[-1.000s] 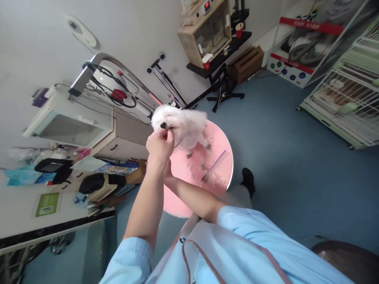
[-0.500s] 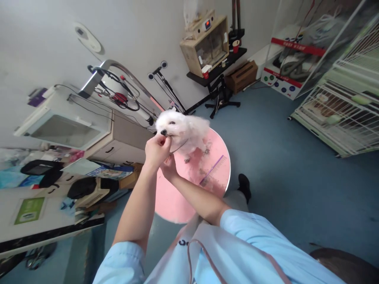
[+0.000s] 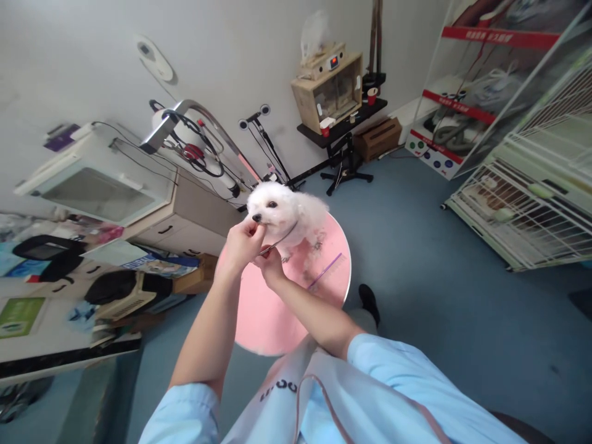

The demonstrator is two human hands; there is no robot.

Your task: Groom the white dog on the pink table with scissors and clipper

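A small white fluffy dog stands on a round pink grooming table. My left hand is closed under the dog's chin, pinching its muzzle fur. Just below it, my right hand is closed on thin scissors whose blades point up toward the dog's throat. A purple comb lies on the table beside the dog's feet, among tufts of cut fur.
A metal grooming arm with cords rises behind the table. A cabinet with a white box stands at left. Wire cages line the right side. A black stand bearing a wooden box is at the back. Blue floor surrounds the table.
The view has swung, so the dog and table sit a little lower and further right. The dog's eyes have opened. My right hand with the scissors has come out from behind my left forearm.
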